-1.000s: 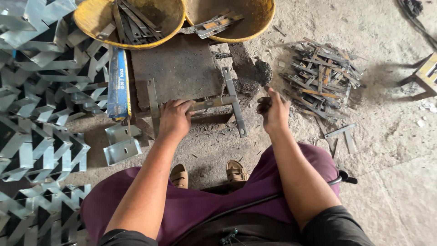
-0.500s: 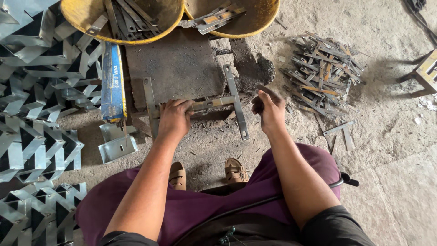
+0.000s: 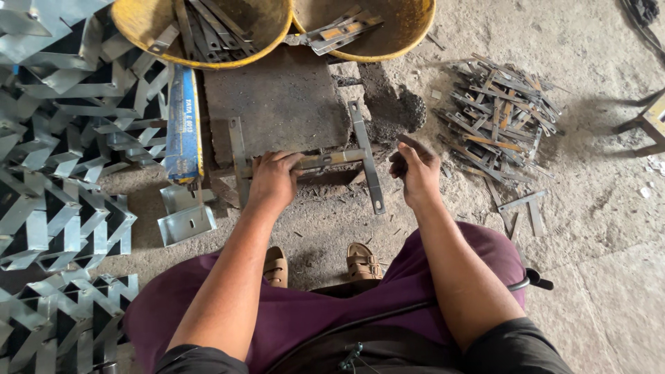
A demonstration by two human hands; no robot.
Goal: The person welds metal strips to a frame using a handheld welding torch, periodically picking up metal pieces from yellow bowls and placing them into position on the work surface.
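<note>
Metal strip (image 3: 325,160) lies across the front edge of a stone slab (image 3: 277,104), between two upright flat bars, and the left hand (image 3: 272,181) is closed around its left end. The right hand (image 3: 414,170) stays just to the right of it, fingers curled together; I cannot tell if it pinches something small. Edges of the strip look sharp, so I think it can cut the bare palm if it slips. Beyond the hands, two yellow basins (image 3: 208,61) hold more flat strips. Right of the right hand is a loose pile of strips (image 3: 499,114); left of the left hand, folded brackets (image 3: 55,180) are stacked.
</note>
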